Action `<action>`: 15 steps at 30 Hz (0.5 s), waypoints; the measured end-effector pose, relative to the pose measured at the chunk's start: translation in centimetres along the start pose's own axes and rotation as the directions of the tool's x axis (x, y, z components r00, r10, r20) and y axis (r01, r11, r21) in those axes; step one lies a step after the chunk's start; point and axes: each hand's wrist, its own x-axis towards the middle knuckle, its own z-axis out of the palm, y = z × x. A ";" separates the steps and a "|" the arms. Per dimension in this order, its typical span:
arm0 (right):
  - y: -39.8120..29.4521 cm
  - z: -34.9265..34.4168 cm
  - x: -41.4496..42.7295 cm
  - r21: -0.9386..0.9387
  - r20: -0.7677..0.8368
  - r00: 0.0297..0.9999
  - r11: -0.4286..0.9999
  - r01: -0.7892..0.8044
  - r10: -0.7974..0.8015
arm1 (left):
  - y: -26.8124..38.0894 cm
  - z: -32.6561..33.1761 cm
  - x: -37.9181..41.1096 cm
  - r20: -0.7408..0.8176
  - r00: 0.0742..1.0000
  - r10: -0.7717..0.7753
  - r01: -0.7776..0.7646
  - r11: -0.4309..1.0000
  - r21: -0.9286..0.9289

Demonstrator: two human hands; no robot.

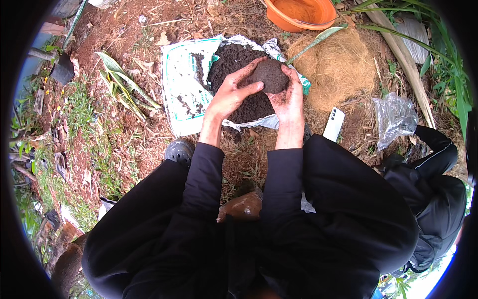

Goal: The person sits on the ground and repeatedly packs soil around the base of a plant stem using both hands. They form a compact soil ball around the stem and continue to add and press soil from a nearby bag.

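Both my hands hold a rounded ball of dark soil [272, 76] above an opened plastic sack. My left hand [233, 91] cups its left side, thumb across the front. My right hand [289, 97] supports it from the right and below, soil smeared on the palm. A long variegated snake plant leaf [317, 41] rises by the ball at the right; its lower end is hidden. Under my hands, loose dark potting soil [242, 59] lies on the white and green sack [183, 86]. To the right sits a heap of tan coconut fiber [336, 67].
An orange plastic basin [287, 22] stands at the top. Snake plant leaves [123, 82] lie on the left. Right of my hands are a white smartphone [334, 124] and a clear plastic bag [396, 116]. A black bag or garment [433, 202] lies farther right. A brown-filled plastic bag [242, 205] rests between my legs.
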 end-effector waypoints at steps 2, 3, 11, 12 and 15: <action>0.1 0.4 0.0 -0.039 0.006 1.000 0.999 0.011 -0.011 | 0.0 -0.2 0.0 0.000 1.000 0.008 -0.008 0.999 0.038; 0.1 0.4 0.0 -0.059 0.009 1.000 0.998 0.018 -0.017 | -0.1 -0.4 0.0 -0.007 1.000 0.002 -0.002 0.998 0.060; 0.5 -0.3 0.2 -0.050 -0.022 0.999 0.998 0.036 -0.037 | 0.8 1.0 0.3 -0.074 0.996 -0.041 0.043 0.999 0.018; 0.6 -0.2 0.2 -0.070 -0.014 0.999 0.997 0.046 -0.047 | 0.9 1.4 0.5 -0.092 0.995 -0.032 0.040 0.995 0.086; 0.7 -0.2 0.3 -0.086 -0.055 0.998 0.996 0.034 -0.038 | 1.4 2.0 0.4 -0.125 0.992 0.014 0.013 0.977 0.214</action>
